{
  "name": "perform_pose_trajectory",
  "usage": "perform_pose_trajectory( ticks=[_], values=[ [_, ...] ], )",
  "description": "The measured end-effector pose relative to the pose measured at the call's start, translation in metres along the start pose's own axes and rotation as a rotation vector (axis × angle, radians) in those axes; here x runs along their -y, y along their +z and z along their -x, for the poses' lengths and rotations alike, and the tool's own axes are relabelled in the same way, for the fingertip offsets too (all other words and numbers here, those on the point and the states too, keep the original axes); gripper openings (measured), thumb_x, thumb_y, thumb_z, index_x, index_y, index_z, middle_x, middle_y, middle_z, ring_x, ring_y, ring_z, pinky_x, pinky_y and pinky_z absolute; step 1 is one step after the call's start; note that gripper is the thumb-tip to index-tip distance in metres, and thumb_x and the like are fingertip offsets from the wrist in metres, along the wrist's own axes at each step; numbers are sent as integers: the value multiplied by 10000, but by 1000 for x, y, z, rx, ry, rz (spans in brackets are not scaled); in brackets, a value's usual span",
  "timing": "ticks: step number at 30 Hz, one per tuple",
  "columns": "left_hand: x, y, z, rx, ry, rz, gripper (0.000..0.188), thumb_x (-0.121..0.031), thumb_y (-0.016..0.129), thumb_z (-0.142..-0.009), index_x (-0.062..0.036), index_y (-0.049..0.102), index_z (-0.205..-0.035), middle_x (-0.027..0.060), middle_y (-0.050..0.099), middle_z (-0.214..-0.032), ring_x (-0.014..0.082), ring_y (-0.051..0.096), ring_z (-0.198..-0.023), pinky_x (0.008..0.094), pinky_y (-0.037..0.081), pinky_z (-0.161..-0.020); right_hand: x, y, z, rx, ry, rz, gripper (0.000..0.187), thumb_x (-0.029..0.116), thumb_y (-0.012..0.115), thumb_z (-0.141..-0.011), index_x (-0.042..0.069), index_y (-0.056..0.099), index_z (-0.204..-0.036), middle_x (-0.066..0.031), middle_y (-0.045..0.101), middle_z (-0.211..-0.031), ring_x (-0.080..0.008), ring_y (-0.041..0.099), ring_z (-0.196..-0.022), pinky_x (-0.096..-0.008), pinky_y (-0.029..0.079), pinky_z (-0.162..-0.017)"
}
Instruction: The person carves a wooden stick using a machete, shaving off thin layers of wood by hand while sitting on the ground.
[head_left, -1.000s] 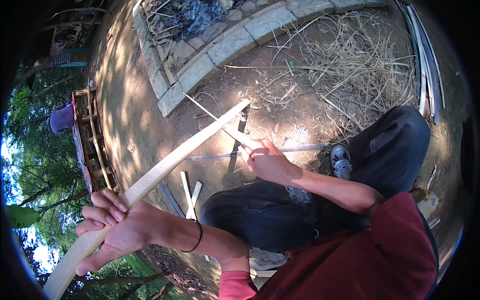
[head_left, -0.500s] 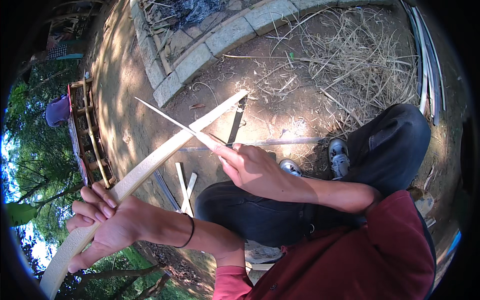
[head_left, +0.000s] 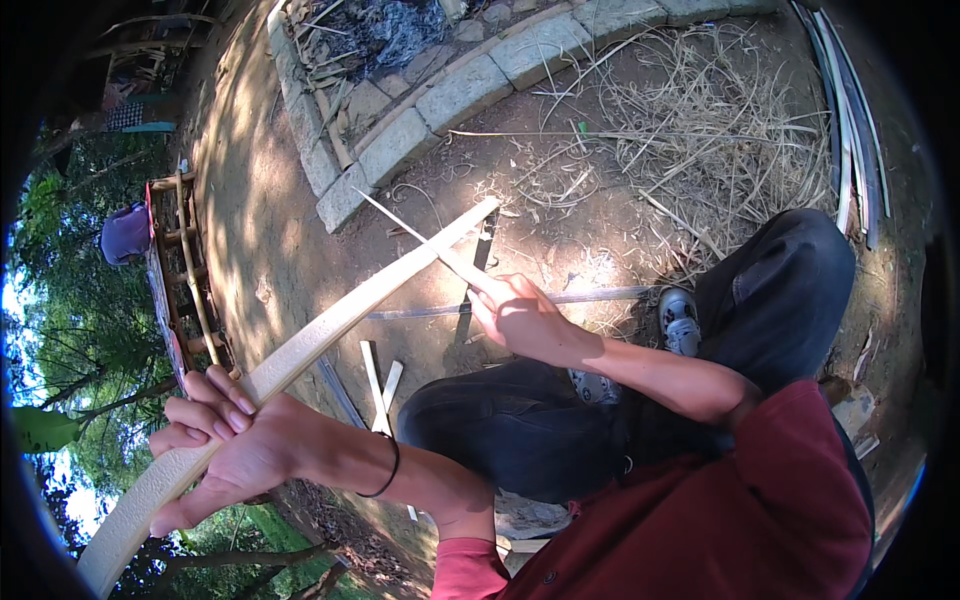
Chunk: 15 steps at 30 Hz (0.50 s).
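Pale, plain-faced strip (head_left: pixel 308 345) is gripped by left-hand fingers (head_left: pixel 200 415).

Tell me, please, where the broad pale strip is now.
In the head view, the broad pale strip slants from lower left to upper centre, in the left hand.

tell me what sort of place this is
Likely an outdoor yard or clearing used as a workspace: sunlit bare ground, a heap of pale shavings and green trees at the left suggest it.

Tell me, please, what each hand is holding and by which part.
Left hand: the strip, by its lower-left part in view. Right hand: the pointed tool, by the end opposite its tip.
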<state>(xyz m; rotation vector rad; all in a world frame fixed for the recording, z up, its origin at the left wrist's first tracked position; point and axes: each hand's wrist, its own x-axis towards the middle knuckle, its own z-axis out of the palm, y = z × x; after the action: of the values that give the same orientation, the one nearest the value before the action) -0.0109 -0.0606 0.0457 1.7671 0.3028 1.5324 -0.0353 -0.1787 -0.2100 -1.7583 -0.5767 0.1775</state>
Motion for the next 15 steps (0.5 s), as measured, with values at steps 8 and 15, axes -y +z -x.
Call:
perform_pose_trajectory(
  ticks=[8,15],
  values=[
    [2,11,6,-17,-5,22,772,-898,199,-773,-142,223,-616,-2,183,-496,121,175,-451,238,169,-387,-14,0,5,87,154,-111,301,63,593,-875,-36,565,-1158,-191,589,-736,-324,588,-691,-411,481,-649],
    [10,-3,0,-63,0,27,779,-897,206,-773,-137,226,-603,-2,187,-491,124,185,-443,237,159,-383,14,-3,-4,64,46,1,464,82,599,-871,13,499,-1318,-180,587,-742,-316,592,-723,-428,481,-692]
  ],
)
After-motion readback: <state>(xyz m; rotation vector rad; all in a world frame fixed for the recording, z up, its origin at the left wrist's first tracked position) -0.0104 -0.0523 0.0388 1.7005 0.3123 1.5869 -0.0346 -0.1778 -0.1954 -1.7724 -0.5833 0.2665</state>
